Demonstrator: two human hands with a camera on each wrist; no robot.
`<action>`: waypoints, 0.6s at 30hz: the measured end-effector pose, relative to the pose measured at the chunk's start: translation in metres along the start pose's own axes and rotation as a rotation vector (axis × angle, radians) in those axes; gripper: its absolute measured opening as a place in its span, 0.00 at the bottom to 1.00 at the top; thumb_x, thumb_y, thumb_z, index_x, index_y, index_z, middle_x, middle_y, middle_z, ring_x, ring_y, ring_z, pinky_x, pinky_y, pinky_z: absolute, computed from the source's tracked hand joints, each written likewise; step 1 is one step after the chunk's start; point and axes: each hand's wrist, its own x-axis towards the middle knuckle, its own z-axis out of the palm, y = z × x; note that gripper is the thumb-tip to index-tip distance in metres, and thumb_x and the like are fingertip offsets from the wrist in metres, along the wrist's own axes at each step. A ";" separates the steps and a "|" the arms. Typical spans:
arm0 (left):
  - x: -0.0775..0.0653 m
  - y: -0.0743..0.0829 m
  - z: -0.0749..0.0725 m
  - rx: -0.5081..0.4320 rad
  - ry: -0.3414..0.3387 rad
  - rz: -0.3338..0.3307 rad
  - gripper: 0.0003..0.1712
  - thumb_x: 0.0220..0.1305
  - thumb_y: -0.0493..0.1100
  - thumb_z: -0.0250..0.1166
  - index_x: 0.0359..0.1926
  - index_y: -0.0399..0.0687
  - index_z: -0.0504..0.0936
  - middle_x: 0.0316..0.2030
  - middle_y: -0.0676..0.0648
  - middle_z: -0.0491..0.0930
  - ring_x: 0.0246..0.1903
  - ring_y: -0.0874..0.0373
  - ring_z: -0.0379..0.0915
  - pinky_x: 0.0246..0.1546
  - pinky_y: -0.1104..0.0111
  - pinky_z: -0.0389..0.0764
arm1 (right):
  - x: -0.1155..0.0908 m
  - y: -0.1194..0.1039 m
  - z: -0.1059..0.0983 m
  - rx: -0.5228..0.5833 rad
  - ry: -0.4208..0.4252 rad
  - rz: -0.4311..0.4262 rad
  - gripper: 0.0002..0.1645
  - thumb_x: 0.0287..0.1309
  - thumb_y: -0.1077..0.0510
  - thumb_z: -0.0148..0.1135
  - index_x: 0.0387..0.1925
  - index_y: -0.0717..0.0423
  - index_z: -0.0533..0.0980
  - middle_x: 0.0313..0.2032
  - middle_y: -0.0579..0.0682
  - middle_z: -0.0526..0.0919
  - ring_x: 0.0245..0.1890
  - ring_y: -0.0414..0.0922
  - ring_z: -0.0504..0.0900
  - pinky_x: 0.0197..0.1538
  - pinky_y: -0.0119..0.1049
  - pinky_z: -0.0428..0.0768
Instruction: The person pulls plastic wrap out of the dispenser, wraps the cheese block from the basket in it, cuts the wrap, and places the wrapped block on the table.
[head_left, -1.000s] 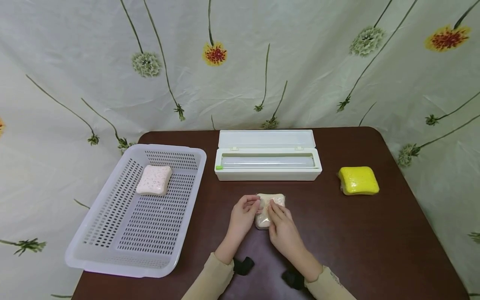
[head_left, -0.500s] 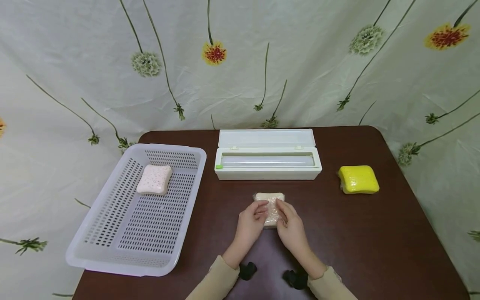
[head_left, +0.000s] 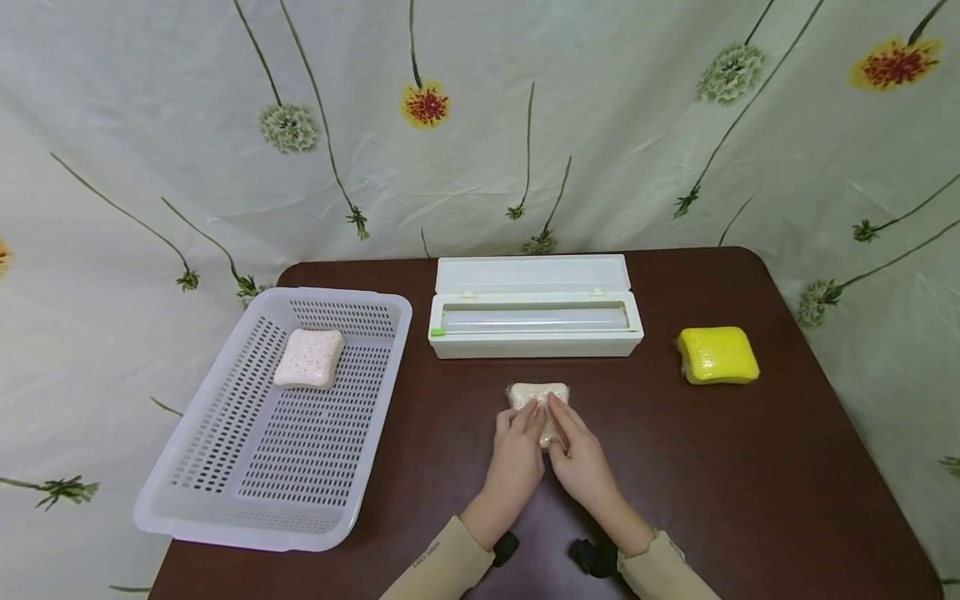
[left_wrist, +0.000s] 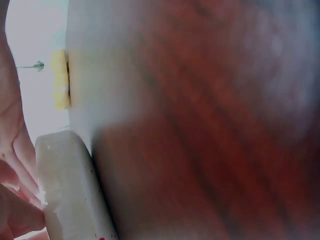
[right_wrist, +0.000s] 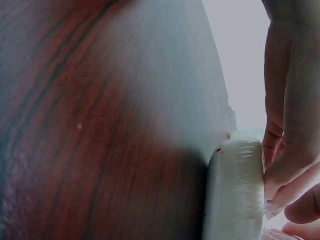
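A pale, speckled, pillow-shaped block that looks like a sponge [head_left: 538, 392], wrapped in clear film, lies flat on the table in the head view. My left hand [head_left: 516, 458] touches its top with fairly straight fingertips. Beside it, the right hand [head_left: 583, 467] rests its fingertips on the same top face, nearly meeting the left ones. The left wrist view shows the wrapped sponge [left_wrist: 67, 185] side-on with fingers against the film. In the right wrist view, wrinkled film covers the sponge [right_wrist: 240, 185] and bunches a little at the fingertips. The hands cover its lower part in the head view.
A white perforated basket [head_left: 348, 500] stands on the left with an unwrapped-looking speckled sponge [head_left: 309, 358] inside. Behind the hands is a white film dispenser [head_left: 536, 346], lid up, with a roll in it. A film-wrapped yellow sponge [head_left: 718, 356] lies at the right.
The left hand has shifted right and its fingers have come down onto the sponge's top, closer to the right hand. The right hand has moved slightly right. The sponge stays in place.
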 end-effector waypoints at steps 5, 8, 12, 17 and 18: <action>0.000 -0.002 -0.006 -0.088 -0.019 -0.010 0.19 0.61 0.31 0.64 0.54 0.36 0.83 0.57 0.40 0.79 0.49 0.45 0.71 0.49 0.60 0.77 | 0.003 0.000 -0.003 0.102 0.065 0.015 0.31 0.55 0.79 0.52 0.62 0.67 0.72 0.61 0.63 0.75 0.59 0.58 0.78 0.57 0.39 0.80; 0.004 -0.010 -0.015 -0.288 0.014 -0.118 0.14 0.65 0.31 0.61 0.50 0.40 0.84 0.53 0.41 0.80 0.46 0.48 0.76 0.44 0.62 0.80 | 0.006 0.003 -0.011 0.162 0.147 0.068 0.24 0.56 0.78 0.55 0.55 0.68 0.77 0.53 0.62 0.79 0.56 0.57 0.81 0.56 0.32 0.80; 0.011 -0.025 -0.026 -0.474 0.051 -0.334 0.11 0.67 0.33 0.61 0.48 0.42 0.83 0.47 0.43 0.78 0.39 0.53 0.79 0.37 0.65 0.82 | 0.011 0.007 -0.025 0.089 0.187 0.155 0.19 0.58 0.73 0.61 0.52 0.66 0.79 0.49 0.60 0.81 0.51 0.54 0.82 0.51 0.32 0.83; 0.019 -0.043 -0.033 -0.533 -0.097 -0.537 0.18 0.67 0.40 0.63 0.56 0.38 0.77 0.49 0.38 0.77 0.44 0.47 0.80 0.42 0.58 0.83 | 0.018 0.012 -0.038 -0.032 0.035 0.273 0.22 0.63 0.61 0.63 0.57 0.65 0.75 0.49 0.62 0.82 0.49 0.57 0.83 0.47 0.45 0.84; 0.019 -0.045 -0.033 -0.545 -0.147 -0.561 0.21 0.67 0.41 0.63 0.57 0.36 0.76 0.51 0.37 0.77 0.45 0.45 0.80 0.44 0.56 0.82 | 0.019 0.013 -0.040 -0.035 -0.004 0.300 0.24 0.64 0.58 0.63 0.58 0.66 0.74 0.49 0.63 0.82 0.48 0.57 0.83 0.46 0.45 0.84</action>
